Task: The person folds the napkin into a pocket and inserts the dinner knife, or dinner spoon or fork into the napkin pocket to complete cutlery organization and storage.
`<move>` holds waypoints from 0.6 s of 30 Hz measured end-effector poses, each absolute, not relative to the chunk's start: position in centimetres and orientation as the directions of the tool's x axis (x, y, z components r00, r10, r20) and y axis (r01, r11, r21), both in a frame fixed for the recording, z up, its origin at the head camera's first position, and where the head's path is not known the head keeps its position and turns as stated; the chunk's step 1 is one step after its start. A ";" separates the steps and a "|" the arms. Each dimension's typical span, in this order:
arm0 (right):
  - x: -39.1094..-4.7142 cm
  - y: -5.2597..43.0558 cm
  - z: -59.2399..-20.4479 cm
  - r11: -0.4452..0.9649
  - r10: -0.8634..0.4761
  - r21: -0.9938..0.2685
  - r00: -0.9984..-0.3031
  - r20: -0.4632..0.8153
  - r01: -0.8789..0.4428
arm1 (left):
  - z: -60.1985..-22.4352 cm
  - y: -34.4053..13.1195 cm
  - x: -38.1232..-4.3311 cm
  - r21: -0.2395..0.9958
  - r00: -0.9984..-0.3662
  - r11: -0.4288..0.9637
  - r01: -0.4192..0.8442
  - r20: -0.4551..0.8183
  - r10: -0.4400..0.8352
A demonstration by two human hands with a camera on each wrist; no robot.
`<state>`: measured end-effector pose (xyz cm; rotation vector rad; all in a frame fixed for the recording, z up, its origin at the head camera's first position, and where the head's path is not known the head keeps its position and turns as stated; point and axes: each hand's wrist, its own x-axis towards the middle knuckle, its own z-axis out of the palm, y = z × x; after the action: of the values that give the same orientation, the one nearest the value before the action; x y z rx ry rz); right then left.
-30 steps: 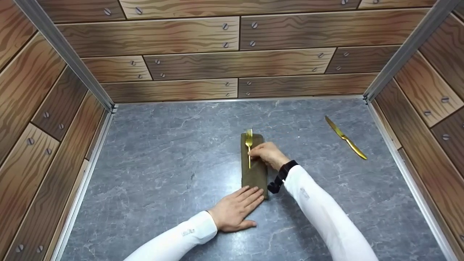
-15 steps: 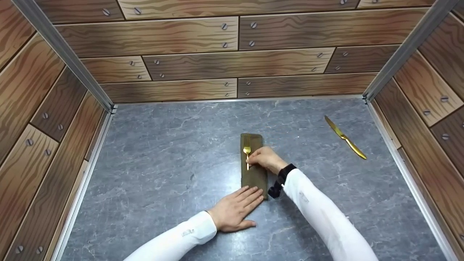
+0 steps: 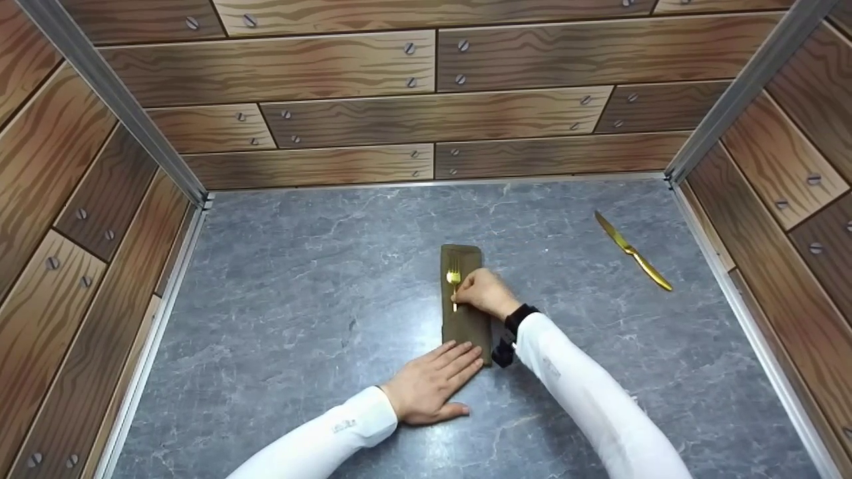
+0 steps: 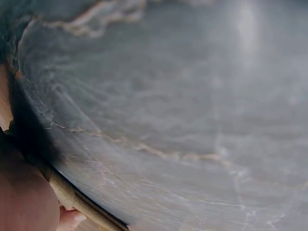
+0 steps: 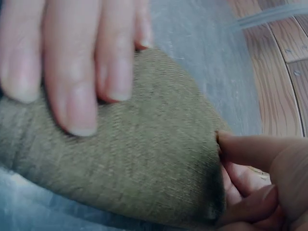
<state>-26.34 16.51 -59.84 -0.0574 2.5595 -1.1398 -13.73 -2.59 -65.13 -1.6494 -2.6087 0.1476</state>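
Note:
An olive-brown folded napkin lies lengthwise on the grey marbled table. Over its far half is a gold fork, tines pointing away from me. My right hand pinches the fork's handle, whose end shows just below the fingertips. Flat across the napkin's near end rests my left hand, fingers straight and thumb spread on the table. The right wrist view shows the left fingers on the cloth and my right hand curled at its edge, with the fork mostly hidden. A strip of napkin edges the left wrist view.
A gold table knife lies slanted on the table at the right. Wood-print panels wall the back and both sides, with metal rails at the corners. A black wrist strap circles my right wrist.
My right hand has drawn the fork toward me and slightly left; its tines, which stuck out past the napkin's far end, now lie within its outline. My left hand has stayed put.

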 end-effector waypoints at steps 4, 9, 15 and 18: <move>-26.2 16.4 -59.8 0.755 -0.156 -0.654 -0.957 -0.245 0.044 | -65.2 -2.5 -13.8 -0.094 -0.429 0.426 0.900 -0.016 0.903; -26.0 16.3 -59.9 0.775 -0.139 -0.631 -0.963 -0.231 0.039 | -65.3 -2.5 -13.8 -0.095 -0.430 0.426 0.900 -0.021 0.903; -25.8 16.2 -60.4 0.769 -0.140 -0.639 -0.970 -0.200 0.020 | -65.4 -2.5 -13.7 -0.085 -0.433 0.430 0.899 -0.021 0.901; -25.8 16.2 -60.6 0.769 -0.140 -0.639 -0.976 -0.168 -0.001 | -65.4 -2.6 -13.8 -0.081 -0.433 0.431 0.899 -0.017 0.901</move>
<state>-25.75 16.23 -60.62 -0.1112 2.7583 -0.9962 -13.78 -2.56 -65.41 -1.6563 -2.6326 0.1202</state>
